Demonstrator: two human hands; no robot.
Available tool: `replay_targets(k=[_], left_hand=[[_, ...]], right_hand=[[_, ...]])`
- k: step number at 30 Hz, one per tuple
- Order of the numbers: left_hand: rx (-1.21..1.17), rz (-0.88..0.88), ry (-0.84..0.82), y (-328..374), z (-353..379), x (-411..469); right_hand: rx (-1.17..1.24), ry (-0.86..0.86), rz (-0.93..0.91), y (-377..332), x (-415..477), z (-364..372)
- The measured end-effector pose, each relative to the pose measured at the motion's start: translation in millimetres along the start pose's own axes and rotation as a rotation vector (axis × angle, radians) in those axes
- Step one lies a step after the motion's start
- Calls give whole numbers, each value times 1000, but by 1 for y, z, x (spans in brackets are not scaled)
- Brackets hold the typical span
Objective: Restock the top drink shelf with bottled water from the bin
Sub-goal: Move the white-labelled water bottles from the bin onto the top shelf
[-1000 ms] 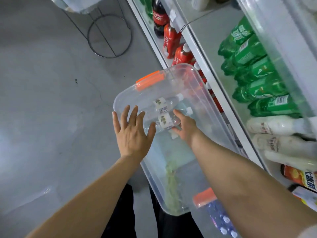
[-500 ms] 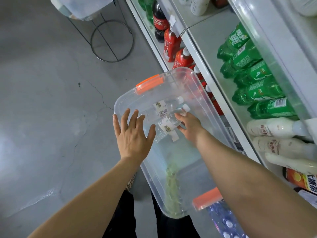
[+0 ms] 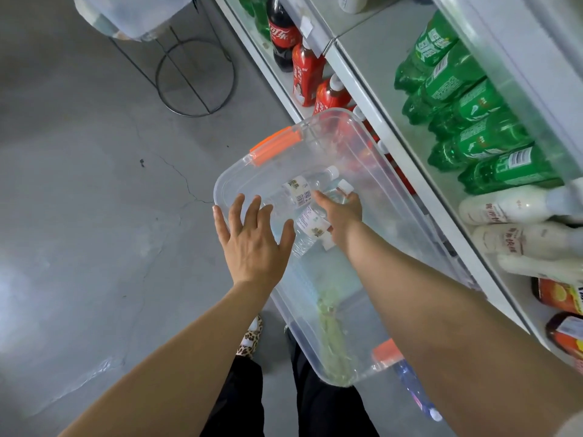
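Nearer water bottle (image 3: 310, 223): lies on its side inside the bin, towards the bin's far end, cap pointing at the shelf side.
Farther water bottle (image 3: 303, 189): inside the bin, just beyond the first and touching it.
Right hands entry: the right hand (image 3: 342, 212) reaches into the bin, thumb and fingers curled round the nearer water bottle's upper part.
Left hands entry: the left hand (image 3: 252, 241) is over the bin's left rim, fingers straight and spread, holding nothing; whether it touches the rim I cannot tell.
Bin (image 3: 235, 184): clear plastic with an orange handle (image 3: 274, 145) at its far end.
Shelf (image 3: 394, 146): right of the bin; green bottles (image 3: 473, 137) and white bottles (image 3: 511, 206) on it. The top shelf is out of view.
Wire stand (image 3: 195, 77): beyond the bin, on the floor (image 3: 79, 184).
Step in hand: lifting one bottle out.
Handling advice: close the grip fully round the body rather than the cap, lift clear of the neighbouring bottle, steady the bin with the free hand.
Change from half a second ago: right hand has closed further over the bottle; left hand keeps its spread pose; both bottles remain in the bin.
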State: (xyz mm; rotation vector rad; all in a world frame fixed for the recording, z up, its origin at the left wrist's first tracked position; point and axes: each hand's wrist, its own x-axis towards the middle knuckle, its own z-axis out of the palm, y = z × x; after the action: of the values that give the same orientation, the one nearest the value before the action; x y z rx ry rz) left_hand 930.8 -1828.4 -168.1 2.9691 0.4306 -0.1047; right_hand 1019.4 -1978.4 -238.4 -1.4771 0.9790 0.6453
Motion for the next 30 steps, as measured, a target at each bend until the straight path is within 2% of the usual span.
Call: replay_targets(k=[6, 12, 19, 24, 30], left_hand=[[-20, 26, 4, -2, 1, -1], [-8, 63, -142, -6, -14, -2], [-265, 150, -264, -10, -67, -16], [-448, 284, -220, 14, -142, -25], [-678, 488, -45, 55, -253, -42]], right_hand=[[41, 1, 11, 8, -12, -15], [56, -13, -136, 11, -56, -30], [185, -30, -289, -19, -145, -69], [250, -11, -490, -59, -240, -104], [414, -20, -727, -103, -374, -151]])
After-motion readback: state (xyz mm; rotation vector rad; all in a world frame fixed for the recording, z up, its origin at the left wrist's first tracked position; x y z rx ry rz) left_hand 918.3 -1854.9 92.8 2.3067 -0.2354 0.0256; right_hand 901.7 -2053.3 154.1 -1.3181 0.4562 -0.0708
